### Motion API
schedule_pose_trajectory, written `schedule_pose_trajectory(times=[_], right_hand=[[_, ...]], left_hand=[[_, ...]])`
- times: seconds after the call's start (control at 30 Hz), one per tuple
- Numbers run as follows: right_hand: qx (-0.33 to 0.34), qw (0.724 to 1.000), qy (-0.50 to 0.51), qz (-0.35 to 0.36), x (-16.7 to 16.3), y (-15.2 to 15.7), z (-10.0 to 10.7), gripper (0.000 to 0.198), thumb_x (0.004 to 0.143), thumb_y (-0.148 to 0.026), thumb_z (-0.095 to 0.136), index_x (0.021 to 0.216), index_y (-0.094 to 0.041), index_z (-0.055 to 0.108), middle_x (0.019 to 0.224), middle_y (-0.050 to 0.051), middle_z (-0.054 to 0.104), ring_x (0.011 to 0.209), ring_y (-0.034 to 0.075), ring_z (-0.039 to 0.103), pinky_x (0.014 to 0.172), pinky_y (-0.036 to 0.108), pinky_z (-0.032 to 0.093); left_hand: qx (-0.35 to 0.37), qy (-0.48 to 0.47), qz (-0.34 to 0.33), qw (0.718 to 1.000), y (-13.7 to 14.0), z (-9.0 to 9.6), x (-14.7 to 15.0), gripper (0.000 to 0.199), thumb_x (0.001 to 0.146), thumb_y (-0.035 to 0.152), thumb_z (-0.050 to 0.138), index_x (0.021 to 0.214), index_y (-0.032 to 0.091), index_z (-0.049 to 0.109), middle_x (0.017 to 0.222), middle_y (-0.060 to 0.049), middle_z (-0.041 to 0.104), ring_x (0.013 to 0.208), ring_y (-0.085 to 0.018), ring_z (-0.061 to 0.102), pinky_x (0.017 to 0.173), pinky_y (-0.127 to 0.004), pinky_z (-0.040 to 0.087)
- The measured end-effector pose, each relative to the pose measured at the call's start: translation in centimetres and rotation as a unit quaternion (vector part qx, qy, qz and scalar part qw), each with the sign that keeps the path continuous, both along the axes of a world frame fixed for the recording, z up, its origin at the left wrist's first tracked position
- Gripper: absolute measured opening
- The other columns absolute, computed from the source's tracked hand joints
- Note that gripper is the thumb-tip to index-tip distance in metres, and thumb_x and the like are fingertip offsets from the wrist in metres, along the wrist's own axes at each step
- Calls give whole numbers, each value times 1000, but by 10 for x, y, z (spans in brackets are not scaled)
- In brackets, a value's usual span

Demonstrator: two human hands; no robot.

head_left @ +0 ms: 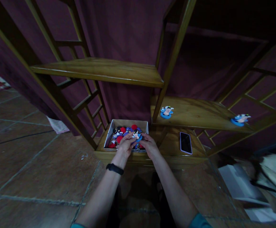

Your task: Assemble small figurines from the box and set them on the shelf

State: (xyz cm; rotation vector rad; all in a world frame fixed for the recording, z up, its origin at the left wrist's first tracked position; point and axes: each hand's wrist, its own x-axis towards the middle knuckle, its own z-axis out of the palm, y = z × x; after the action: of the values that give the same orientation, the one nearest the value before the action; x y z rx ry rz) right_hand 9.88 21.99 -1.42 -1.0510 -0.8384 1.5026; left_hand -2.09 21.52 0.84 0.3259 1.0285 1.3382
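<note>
Both of my hands meet over an open cardboard box (pixel 108 134) on the low wooden shelf. Between them is a small figurine (pixel 137 135) in blue and white. My left hand (pixel 127 142) grips it from the left, and my right hand (pixel 149 145) has its fingers on the right side of it. Inside the box lie several small figures with red, blue, white and black parts. Two similar figurines on blue bases stand on the right shelf, one figurine (pixel 166 111) by the wooden post and another figurine (pixel 240 119) near the far right end.
A phone (pixel 185 143) with a purple edge lies on the low shelf to the right. An upper shelf (pixel 99 71) juts out above the box. Slanted wooden posts (pixel 173 60) and lattice frame the unit. White boxes (pixel 243 183) sit on the tiled floor at right.
</note>
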Motion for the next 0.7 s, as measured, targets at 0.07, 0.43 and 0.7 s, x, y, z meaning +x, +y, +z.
schedule_pose_trajectory(times=[0.07, 0.43, 0.7], right_hand=[[-5, 1000, -5, 9, 0, 0, 0, 45, 51, -23, 74, 95, -22, 66, 81, 0, 69, 69, 15, 61, 61, 25, 47], [-14, 1000, 10, 19, -2, 1, -2, 37, 52, -20, 69, 90, -20, 68, 76, -2, 67, 64, 11, 57, 59, 22, 43], [-32, 998, 44, -11, -5, -1, 5, 30, 52, -25, 74, 81, -21, 68, 81, -1, 66, 77, 13, 60, 69, 25, 48]], left_hand=[[5, 13, 1, 1000, 1, -1, 0, 31, 65, -5, 64, 89, 15, 66, 75, -2, 69, 67, -11, 64, 60, -20, 50], [44, 6, -4, 999, 0, 3, 4, 41, 56, -5, 69, 92, 14, 68, 73, -2, 69, 66, -10, 62, 65, -19, 47], [80, 36, -6, 996, 3, -7, 3, 40, 50, 3, 76, 88, 13, 69, 80, -5, 70, 73, -13, 62, 75, -25, 45]])
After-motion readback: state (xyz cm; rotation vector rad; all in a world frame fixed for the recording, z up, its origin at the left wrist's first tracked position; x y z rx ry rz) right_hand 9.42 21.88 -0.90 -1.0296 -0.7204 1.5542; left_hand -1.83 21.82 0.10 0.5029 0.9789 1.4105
